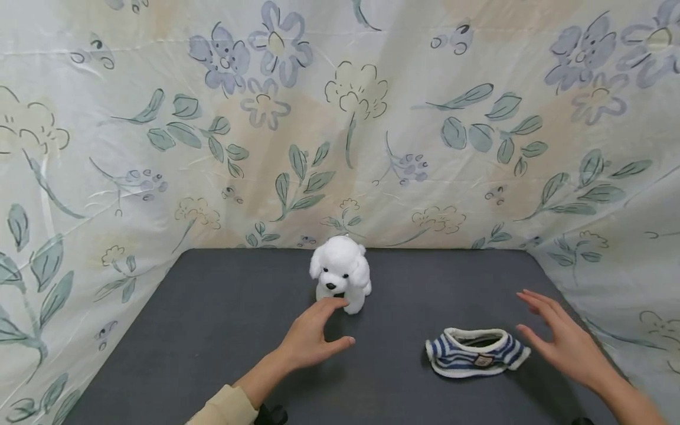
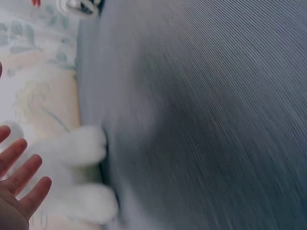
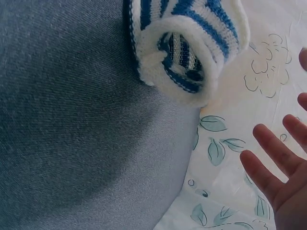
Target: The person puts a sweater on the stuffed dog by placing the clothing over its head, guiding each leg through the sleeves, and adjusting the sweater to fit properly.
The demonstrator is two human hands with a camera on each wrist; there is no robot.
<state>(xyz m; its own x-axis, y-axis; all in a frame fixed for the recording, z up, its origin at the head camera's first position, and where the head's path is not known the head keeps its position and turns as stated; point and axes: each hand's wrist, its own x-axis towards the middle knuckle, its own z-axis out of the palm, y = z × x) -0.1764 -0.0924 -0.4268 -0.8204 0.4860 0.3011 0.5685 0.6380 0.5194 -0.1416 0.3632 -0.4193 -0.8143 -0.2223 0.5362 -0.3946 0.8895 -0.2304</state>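
Observation:
A white plush dog with a black nose stands on the dark grey table, near its far edge. My left hand hovers just in front of the dog, thumb and fingers spread apart; whether the fingers touch it cannot be told. The left wrist view shows the dog's white legs beside those fingers. A small blue-and-white striped knitted sweater lies to the right, its neck opening facing up. Just right of the sweater is my right hand, fingers extended, holding nothing. One sleeve opening fills the top of the right wrist view.
A white cloth with flowers and leaves hangs behind the table and along both sides. The table's far edge meets this cloth. Dark grey table surface lies between the dog and the sweater.

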